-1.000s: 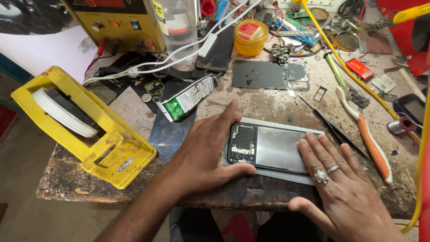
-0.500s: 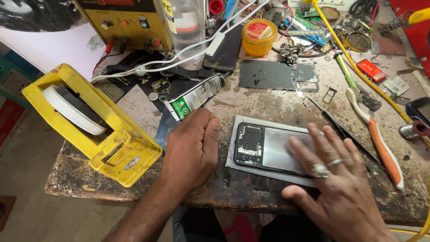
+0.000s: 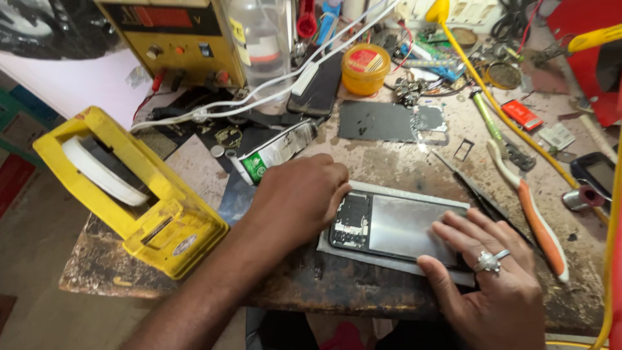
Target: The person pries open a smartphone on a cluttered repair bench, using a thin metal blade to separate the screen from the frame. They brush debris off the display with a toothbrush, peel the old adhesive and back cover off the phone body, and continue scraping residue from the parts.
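— Where was the opened phone (image 3: 389,223) at that moment?

— Flat on a grey mat (image 3: 389,259) near the front edge of the worn workbench (image 3: 389,162), its back off, so that the dark circuit board at its left end and a plain silver plate over the rest were showing.

— And the hands?

— The left hand (image 3: 298,201) lay palm down at the phone's left end, fingers curled loosely, knuckles up, the fingertips on or just over the top left corner of the phone. From that angle I could not tell whether the fingers pinched anything under them. The right hand (image 3: 486,272), with a ring on one finger, was laid flat and spread over the phone's right end, fingers pointing left across the silver plate, pressing on it rather than gripping it.

— What lay around?

— A yellow tape dispenser (image 3: 129,194) with a white roll stood at the left of the bench, well apart from the phone. Just behind the left hand lay a squeezed tube with a green end (image 3: 275,152). Farther back lay a dark phone cover (image 3: 389,121), an orange round tin (image 3: 366,68) and a yellow power supply (image 3: 175,35) with white cables running from it. To the right of the phone lay thin black tweezers (image 3: 473,191), and beyond them a tool with an orange and white handle (image 3: 538,220).
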`<state>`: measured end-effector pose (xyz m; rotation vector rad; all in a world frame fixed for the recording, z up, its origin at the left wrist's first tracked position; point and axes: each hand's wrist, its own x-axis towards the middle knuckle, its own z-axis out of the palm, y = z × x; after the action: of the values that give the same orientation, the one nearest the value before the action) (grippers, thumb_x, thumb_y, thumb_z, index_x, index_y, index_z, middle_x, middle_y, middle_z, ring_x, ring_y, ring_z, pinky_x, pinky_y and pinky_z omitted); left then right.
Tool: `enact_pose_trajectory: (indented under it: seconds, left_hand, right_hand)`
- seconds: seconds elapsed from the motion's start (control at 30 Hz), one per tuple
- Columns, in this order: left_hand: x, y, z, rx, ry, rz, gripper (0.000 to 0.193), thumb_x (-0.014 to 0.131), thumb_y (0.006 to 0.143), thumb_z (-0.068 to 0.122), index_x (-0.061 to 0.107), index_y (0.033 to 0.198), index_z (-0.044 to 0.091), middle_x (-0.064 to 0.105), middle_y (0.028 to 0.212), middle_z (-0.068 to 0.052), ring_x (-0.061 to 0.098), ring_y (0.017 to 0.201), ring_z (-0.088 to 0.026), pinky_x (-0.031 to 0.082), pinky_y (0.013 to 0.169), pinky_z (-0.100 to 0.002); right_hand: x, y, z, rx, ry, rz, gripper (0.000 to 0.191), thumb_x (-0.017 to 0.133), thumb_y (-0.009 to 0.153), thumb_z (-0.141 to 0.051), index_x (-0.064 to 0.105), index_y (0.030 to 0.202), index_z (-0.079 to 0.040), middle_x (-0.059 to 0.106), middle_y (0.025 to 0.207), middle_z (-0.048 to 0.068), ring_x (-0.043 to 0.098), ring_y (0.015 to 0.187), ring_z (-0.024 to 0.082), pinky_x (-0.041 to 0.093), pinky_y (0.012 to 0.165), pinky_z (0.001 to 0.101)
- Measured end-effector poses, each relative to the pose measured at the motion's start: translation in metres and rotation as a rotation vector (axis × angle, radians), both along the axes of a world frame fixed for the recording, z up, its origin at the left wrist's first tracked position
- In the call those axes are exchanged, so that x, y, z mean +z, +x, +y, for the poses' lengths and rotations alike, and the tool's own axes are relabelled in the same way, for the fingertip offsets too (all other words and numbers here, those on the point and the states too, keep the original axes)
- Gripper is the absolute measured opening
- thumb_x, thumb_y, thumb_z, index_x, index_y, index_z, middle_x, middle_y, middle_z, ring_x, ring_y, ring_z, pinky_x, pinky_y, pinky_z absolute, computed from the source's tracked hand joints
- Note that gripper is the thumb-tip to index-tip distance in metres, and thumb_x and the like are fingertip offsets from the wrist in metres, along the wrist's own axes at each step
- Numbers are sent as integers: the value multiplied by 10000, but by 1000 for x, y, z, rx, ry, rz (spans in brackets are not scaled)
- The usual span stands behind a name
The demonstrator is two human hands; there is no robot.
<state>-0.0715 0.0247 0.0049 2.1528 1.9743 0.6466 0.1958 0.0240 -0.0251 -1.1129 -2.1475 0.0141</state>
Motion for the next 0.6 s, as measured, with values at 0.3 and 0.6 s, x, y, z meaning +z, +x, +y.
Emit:
enact_pose_trajectory:
  seconds: [0.3,0.6]
  left_hand:
    - [19,-5,66,54,486,-295,189,572,916,18,717,1024,71,732,974,-179,711,936,-387,555,832,-476]
    - [1,-18,60,-57,700,-407,191,554,941,-24,657,1095,20,712,992,-182,716,910,-364,569,804,-428]
  right_hand:
    - [65,2,22,156,-12,-166,436,791,812,-365,742,1199,-170,784,1098,101,757,928,259,590,780,401]
    - [72,-49,193,209,-304,-454,593,800,796,-494,683,1238,-117,724,1028,189,715,945,348,546,820,494]
